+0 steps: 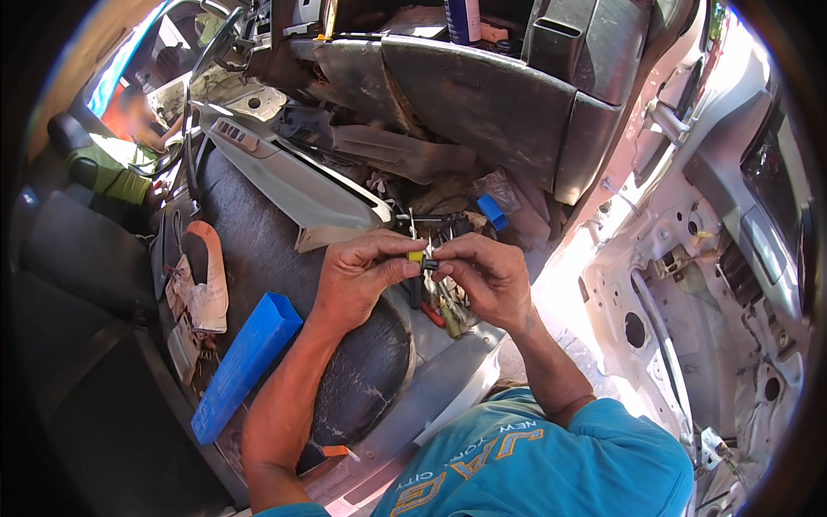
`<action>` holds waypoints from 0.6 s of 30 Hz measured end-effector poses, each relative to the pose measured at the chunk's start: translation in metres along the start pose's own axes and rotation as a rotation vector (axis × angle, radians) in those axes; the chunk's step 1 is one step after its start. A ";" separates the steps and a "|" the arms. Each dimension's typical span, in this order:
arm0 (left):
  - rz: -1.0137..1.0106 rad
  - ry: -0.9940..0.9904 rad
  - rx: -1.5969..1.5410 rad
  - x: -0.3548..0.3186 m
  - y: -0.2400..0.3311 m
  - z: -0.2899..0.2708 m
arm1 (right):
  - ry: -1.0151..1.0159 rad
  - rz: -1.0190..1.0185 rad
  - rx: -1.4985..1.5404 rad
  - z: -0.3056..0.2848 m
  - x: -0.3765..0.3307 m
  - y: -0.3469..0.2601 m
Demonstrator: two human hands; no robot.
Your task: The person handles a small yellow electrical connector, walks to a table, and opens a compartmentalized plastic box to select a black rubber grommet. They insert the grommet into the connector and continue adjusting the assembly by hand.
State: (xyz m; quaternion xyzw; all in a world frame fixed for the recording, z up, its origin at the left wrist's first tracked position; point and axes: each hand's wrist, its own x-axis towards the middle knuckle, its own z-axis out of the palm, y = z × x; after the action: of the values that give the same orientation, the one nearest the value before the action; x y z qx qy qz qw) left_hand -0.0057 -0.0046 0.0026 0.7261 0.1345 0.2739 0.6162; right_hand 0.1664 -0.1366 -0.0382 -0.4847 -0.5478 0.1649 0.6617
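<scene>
Item: small yellow-and-black connector (422, 258), centre frame, above the car seat (258, 258). We are pinching it narrowly between left hand (362, 271) and right hand (482, 274). We are judging it light, rigid, brittle plastic; best gripped by its body. Blue box (245, 366) lying at 8 o'clock.

Your head cam looks down, close over your hands (422, 271), into a stripped car cabin; fisheye bends the edges.
</scene>
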 end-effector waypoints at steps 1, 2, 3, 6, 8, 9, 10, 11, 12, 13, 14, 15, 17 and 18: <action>0.000 -0.004 -0.007 0.000 0.000 0.000 | -0.004 0.010 -0.003 0.000 0.000 0.000; 0.013 -0.005 0.007 0.000 0.000 0.000 | -0.007 0.020 -0.007 -0.001 0.000 0.000; 0.026 -0.007 0.021 0.001 0.000 0.000 | -0.010 0.030 -0.010 -0.002 0.000 -0.001; 0.034 -0.012 0.037 0.001 0.000 0.001 | -0.009 -0.058 -0.107 -0.006 0.002 0.001; 0.019 -0.021 0.048 0.001 0.000 0.001 | -0.005 -0.023 -0.112 -0.007 0.001 -0.001; 0.008 -0.028 0.059 0.002 0.002 0.001 | -0.004 -0.006 -0.114 -0.007 0.001 -0.001; -0.001 -0.035 0.071 0.002 0.003 0.001 | -0.014 -0.002 -0.117 -0.008 0.000 -0.001; 0.001 -0.045 0.095 0.002 0.004 0.002 | -0.024 0.001 -0.119 -0.009 -0.001 0.000; 0.003 -0.055 0.121 0.002 0.005 0.003 | -0.034 0.004 -0.122 -0.010 -0.003 0.000; 0.006 -0.062 0.145 0.001 0.005 0.004 | -0.048 0.002 -0.126 -0.011 -0.004 -0.001; 0.015 -0.069 0.160 0.000 0.006 0.005 | -0.061 0.001 -0.130 -0.012 -0.005 -0.002; 0.023 -0.076 0.175 -0.001 0.008 0.006 | -0.074 -0.001 -0.134 -0.013 -0.006 -0.003; 0.018 -0.080 0.188 0.001 0.004 0.006 | -0.097 -0.022 -0.166 -0.014 -0.005 -0.003; 0.010 -0.079 0.194 0.002 0.003 0.005 | -0.110 -0.032 -0.180 -0.015 -0.004 -0.003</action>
State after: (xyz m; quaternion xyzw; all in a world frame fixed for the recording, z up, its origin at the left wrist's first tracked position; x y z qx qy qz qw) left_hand -0.0015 -0.0079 0.0055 0.7931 0.1323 0.2340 0.5466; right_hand 0.1774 -0.1480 -0.0375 -0.5235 -0.6037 0.1308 0.5869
